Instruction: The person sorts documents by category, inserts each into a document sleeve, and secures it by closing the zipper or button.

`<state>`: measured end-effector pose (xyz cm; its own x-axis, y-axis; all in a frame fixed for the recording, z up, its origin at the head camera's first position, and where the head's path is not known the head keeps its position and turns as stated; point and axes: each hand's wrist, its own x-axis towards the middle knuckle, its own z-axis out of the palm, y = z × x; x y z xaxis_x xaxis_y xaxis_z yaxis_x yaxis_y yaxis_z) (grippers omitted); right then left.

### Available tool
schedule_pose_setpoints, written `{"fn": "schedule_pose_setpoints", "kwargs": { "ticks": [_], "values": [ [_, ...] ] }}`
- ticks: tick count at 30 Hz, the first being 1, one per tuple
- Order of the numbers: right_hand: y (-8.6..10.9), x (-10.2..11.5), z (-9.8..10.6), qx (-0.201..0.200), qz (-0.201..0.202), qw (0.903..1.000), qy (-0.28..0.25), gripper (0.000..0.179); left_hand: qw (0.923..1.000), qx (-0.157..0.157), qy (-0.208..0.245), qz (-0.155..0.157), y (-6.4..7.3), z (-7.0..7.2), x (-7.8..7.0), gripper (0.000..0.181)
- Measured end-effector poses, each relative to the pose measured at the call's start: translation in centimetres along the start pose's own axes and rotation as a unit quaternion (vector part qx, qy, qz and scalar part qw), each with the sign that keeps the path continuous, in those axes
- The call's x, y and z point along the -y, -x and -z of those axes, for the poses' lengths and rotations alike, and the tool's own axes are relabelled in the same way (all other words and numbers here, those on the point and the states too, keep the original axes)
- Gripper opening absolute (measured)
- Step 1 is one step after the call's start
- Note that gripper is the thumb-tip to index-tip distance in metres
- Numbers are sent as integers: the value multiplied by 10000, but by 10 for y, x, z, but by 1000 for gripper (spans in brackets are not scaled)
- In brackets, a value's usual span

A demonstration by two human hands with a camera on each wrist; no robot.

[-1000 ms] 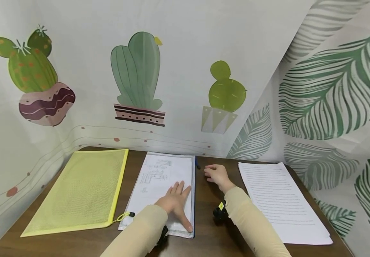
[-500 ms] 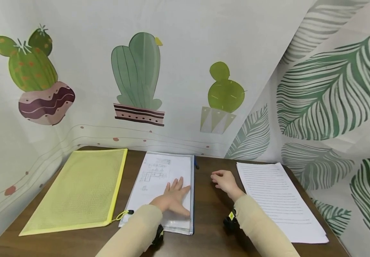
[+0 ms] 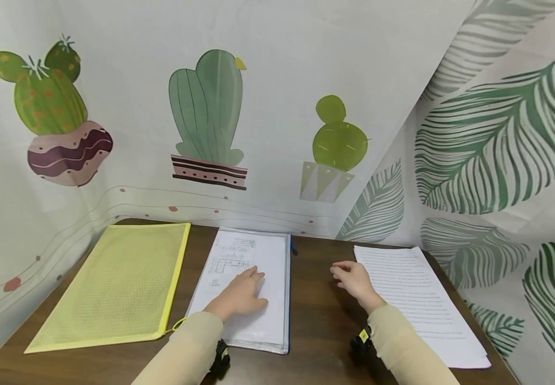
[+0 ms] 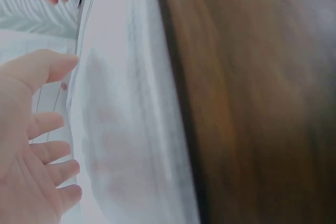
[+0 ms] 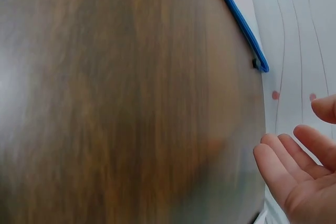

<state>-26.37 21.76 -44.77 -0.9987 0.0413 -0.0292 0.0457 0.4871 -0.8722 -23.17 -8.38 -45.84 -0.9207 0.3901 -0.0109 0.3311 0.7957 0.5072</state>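
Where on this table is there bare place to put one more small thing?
A wide bare patch of table lies between the blue-edged pouch and the paper stack, though the right hand is over its right side. A narrower strip separates that pouch from the yellow mesh pouch; yellow cord and the left sleeve crowd its near end.

Printed cacti [image 3: 206,109] above a yellow mesh pouch [image 3: 113,289]

Three potted cacti span the pale backdrop [image 3: 277,59] from upper left to right of centre; striped leaf prints [image 3: 499,144] fill the right. The pouch lies lower left on the brown surface [image 3: 313,321].
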Motion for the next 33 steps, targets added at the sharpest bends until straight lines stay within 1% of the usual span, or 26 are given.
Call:
{"fn": "schedule_pose_setpoints", "kwargs": {
  "ticks": [4, 8, 10, 17, 21, 27, 30, 33],
  "values": [
    [5, -3, 11, -56, 50, 9997, 222, 37, 9991, -193, 142, 344, 5, 6, 7, 69],
    [9, -6, 20, -169, 87, 9989, 437, 37, 9973, -351, 162, 617, 10, 12, 15, 70],
    [11, -8, 24, -245, 73, 9984, 498, 38, 9966, -442, 142, 682, 13, 15, 20, 70],
    [16, -16, 38, -524, 149, 9912, 1209, 36, 9946, -697, 10, 765, 24, 25, 37, 68],
    [18, -23, 45, -734, 195, 9882, 1329, 35, 9934, -735, -30, 879, 29, 32, 41, 68],
    [27, -37, 58, -1045, 414, 9768, 1821, 35, 9902, -787, -78, 1150, 36, 40, 48, 68],
    [30, -44, 67, -1079, 480, 9721, 2028, 36, 9886, -834, -34, 1255, 40, 44, 50, 69],
    [33, -49, 76, -1075, 483, 9680, 2216, 38, 9878, -870, -54, 1288, 43, 48, 53, 69]
  ]
}}
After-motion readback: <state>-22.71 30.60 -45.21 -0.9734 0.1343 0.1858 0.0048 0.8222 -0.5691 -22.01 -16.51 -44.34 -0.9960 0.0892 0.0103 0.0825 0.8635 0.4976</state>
